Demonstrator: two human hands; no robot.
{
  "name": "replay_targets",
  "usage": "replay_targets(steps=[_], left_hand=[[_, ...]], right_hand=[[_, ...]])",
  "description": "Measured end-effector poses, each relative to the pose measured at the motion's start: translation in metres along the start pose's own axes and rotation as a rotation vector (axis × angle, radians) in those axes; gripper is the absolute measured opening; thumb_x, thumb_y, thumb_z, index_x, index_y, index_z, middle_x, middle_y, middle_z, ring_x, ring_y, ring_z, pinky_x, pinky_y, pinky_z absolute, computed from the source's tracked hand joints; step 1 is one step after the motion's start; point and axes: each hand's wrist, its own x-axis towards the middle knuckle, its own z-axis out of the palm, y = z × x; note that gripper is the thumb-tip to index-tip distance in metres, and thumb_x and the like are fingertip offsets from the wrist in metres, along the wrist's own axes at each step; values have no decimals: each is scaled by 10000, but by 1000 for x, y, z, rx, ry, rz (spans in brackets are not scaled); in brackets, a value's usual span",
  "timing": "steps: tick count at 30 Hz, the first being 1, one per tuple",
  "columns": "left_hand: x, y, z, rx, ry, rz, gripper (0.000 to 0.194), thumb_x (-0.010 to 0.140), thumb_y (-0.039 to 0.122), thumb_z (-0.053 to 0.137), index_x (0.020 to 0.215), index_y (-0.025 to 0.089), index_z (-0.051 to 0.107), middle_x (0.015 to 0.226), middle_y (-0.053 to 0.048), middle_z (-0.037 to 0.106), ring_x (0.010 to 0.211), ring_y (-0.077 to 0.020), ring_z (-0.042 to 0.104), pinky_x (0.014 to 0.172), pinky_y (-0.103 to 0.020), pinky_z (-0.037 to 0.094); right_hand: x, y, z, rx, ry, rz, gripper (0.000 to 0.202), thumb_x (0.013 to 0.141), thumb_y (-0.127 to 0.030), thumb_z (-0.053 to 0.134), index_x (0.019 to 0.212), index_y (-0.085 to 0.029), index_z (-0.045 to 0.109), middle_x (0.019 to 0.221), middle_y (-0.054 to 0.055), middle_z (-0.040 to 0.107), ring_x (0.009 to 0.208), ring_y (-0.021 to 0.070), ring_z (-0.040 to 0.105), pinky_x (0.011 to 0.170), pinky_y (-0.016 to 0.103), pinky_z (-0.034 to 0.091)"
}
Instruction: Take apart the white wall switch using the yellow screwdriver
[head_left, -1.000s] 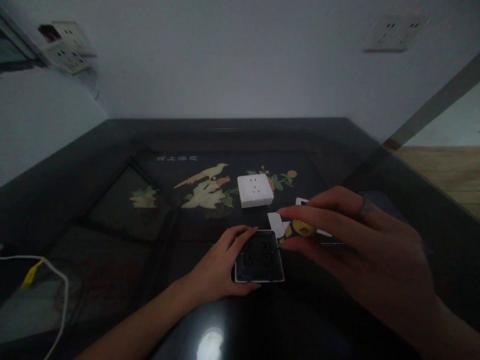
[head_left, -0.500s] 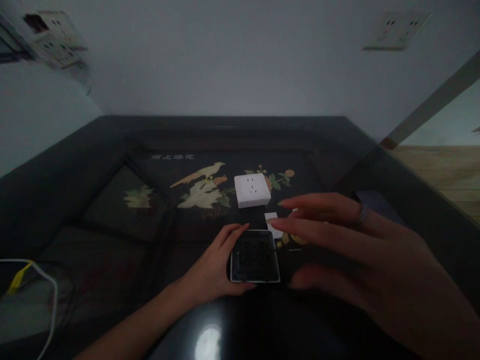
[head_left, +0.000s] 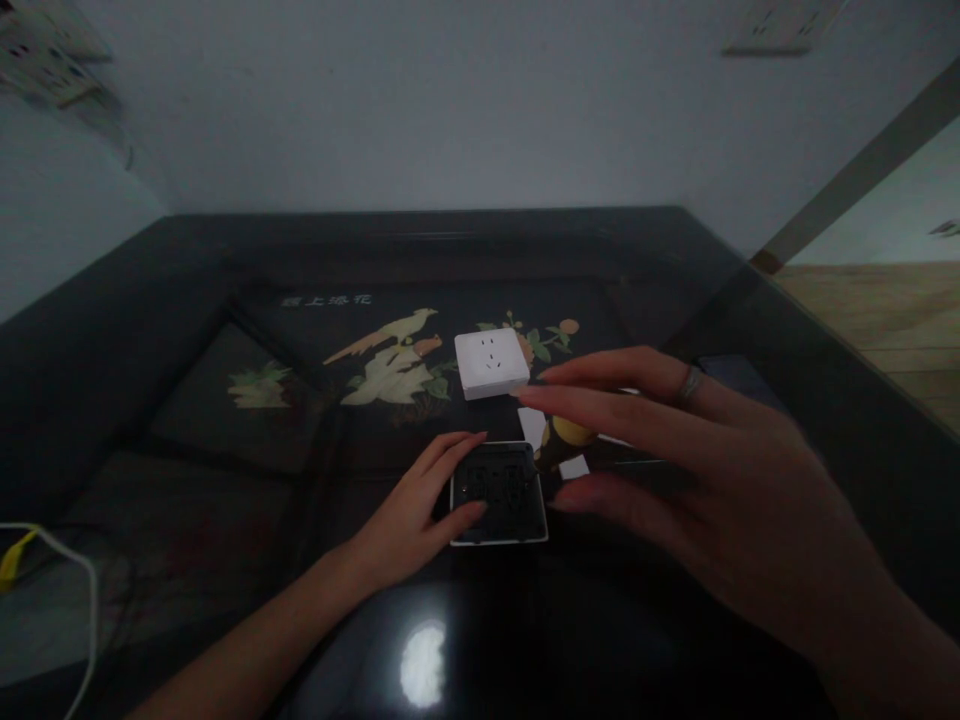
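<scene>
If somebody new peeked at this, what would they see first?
Probably the white power socket near the middle of the dark, shiny table, with a painted bird just left of it. Next, the big right hand with its ring, fingers apart at the right, and the left hand touching a black, white-rimmed panel nearer than the socket.

Dark glossy table, pale wall

The left hand covers the left side of the white-rimmed black housing. The right hand, its thumb blurred, hides much of a white strip — too little shows to identify it. At upper left, 2 wall sockets are blurred and cropped — the white cable also leaves the picture.
</scene>
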Motion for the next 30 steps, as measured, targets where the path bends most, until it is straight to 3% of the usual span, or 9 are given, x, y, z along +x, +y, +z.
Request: replay_targets(steps=[4,8,12,15,17,21,24,28,30], left_hand=[[3,0,-1,8,46,-31,371,1014,322,384,1376,282,453,1368,-67,512,1284,-238,497,1119,-454,397],[3,0,-2,-11,41,-23,376,1001,333,421,1371,276,456,1359,-74,520,1276,-250,503,1114,-475,397],[1,1,-2,-11,-26,13,606,894,394,617,1429,269,362,1428,-109,427,1331,-309,432,1125,-541,360],[0,0,-1,-4,-51,32,751,824,404,703,1448,267,309,1452,-122,374,1355,-331,391,1134,-566,333],[0,0,0,4,-52,30,756,817,396,710,1444,273,305,1446,-122,367,1355,-329,386,1136,-567,330],[0,1,0,18,-50,29,737,834,355,688,1449,281,290,1440,-117,359,1345,-314,395,1132,-536,351],[0,0,0,20,-50,31,735,836,348,683,1452,274,290,1443,-114,359,1344,-315,396,1137,-524,351],[0,-1,0,23,-49,36,746,832,359,689,1455,274,288,1440,-106,365,1346,-315,393,1140,-520,349],[0,-1,0,25,-51,36,738,831,356,692,1449,273,296,1429,-104,374,1337,-308,402,1137,-517,352]], right_hand=[[0,-2,7,-107,152,40,210,922,-277,599,1104,-266,704,907,29,708,803,163,685,742,266,578],[1,-1,4,-36,50,52,313,945,-163,531,1228,-250,630,1065,18,733,934,169,699,824,269,573],[2,1,2,42,-22,-20,277,951,-180,522,1203,-215,633,1208,37,686,1067,180,662,887,302,560],[0,-1,8,11,100,-24,159,890,-258,647,1035,-217,698,1014,36,692,885,153,677,774,265,574],[0,-4,11,10,147,-12,132,880,-220,660,1004,-224,704,898,7,681,791,122,662,723,219,565],[2,-6,8,60,30,-5,316,926,-120,550,1223,-207,616,1043,12,724,929,130,685,814,213,557],[3,-4,6,76,-41,-12,343,934,-105,510,1266,-168,573,1176,52,697,1042,156,667,869,242,550],[1,-3,14,-14,93,-39,254,892,-262,640,1130,-174,643,1086,82,678,963,197,664,820,305,564],[0,-4,18,-62,151,-20,203,882,-247,655,1074,-180,663,977,60,681,860,180,665,778,305,566]])
